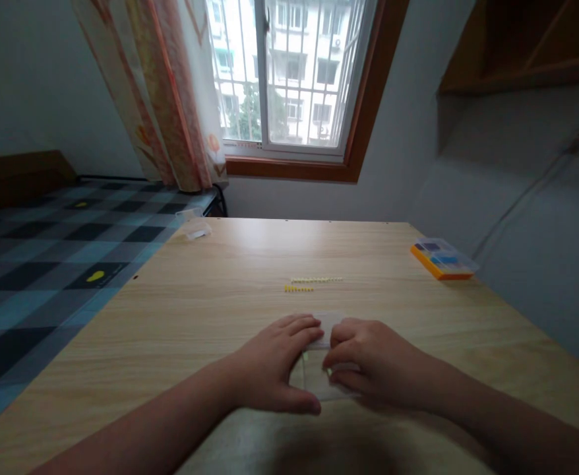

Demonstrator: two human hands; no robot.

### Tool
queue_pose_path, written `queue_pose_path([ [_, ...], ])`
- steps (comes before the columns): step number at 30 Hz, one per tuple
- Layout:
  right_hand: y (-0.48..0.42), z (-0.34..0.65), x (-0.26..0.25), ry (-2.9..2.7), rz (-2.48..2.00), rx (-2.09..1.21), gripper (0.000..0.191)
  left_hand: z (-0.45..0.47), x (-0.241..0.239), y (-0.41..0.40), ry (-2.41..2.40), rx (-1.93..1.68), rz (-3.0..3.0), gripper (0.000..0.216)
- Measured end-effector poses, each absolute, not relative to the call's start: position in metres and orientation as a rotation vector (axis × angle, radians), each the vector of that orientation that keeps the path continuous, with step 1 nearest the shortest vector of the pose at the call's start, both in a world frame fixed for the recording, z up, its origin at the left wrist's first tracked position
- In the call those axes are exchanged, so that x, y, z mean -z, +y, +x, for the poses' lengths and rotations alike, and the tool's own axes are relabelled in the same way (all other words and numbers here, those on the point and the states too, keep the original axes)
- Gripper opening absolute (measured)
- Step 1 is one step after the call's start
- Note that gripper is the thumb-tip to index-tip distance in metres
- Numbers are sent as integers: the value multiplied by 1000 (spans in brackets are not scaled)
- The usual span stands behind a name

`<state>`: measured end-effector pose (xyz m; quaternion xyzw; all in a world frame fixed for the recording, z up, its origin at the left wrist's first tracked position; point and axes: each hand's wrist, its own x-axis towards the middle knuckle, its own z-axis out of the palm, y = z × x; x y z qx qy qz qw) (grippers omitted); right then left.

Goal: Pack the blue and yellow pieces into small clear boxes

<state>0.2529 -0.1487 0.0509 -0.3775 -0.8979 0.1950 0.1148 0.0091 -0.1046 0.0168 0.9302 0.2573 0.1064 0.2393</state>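
Note:
A see-through plastic case or plate (314, 390) lies on the wooden table between my hands. My left hand (274, 366) rests along its left side, thumb and fingers spread. My right hand (368, 359) is over the right side, thumb and forefinger pinched on a small pale green piece (328, 373), mostly covered by the fingertips. Another small pale green piece (306, 355) sits near the left edge of the clear plastic. Beyond my hands lie a row of small pale yellow pieces (316, 280) and a shorter row of deeper yellow ones (298, 289).
At the table's right edge is an orange box with a clear lid (442, 259) and blue things inside. A clear plastic container (194, 225) stands at the far left corner. A bed with a checked cover (96, 247) adjoins the left side, and a window is ahead.

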Motion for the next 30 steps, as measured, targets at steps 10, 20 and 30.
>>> queue_pose_path([
  [10, -148, 242, -30, -2632, -1113, -352, 9, 8, -16, -104, 690, -293, 2538, 93],
  [20, -148, 248, -31, -2695, -997, -313, 21, 10, -19, -105, 686, -263, 2560, 94],
  [30, -148, 242, -22, -2592, -1085, -316, 22, 11, -20, -106, 688, -239, 2568, 95],
])
